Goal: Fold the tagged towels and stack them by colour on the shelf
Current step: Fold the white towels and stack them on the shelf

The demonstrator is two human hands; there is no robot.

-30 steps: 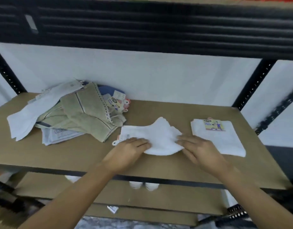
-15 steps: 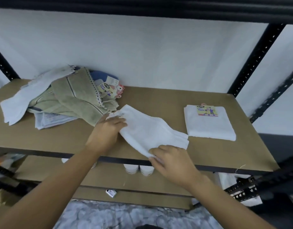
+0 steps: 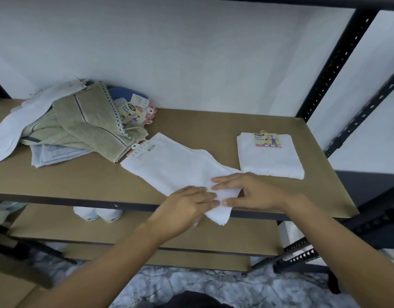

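1. The left hand (image 3: 187, 205) and right hand (image 3: 254, 192) both lie open, fingers fairly straight, pressing the near end of the white towel (image 3: 176, 167). Their fingertips almost meet. I cannot tell whether a thumb is tucked under the cloth.
2. That white towel stretches as a long strip across the shelf (image 3: 214, 125), with its tag (image 3: 142, 148) at the far end and its near end drooping over the front edge. I'd call it half folded, with a fold or two to go.
3. Just right of the white towel sits a folded towel (image 3: 269, 161), also white, square and label up. It is the only finished one I can see.
4. Left of and behind the white towel lies a heap (image 3: 58, 134) of unfolded ones: a green towel (image 3: 91, 121), a pale one (image 3: 18, 127) and a blue one (image 3: 120, 92). The heap crowds the white towel's tagged corner.
5. Most of the job looks undone, and the heap takes up room the other colour stacks will likely need.
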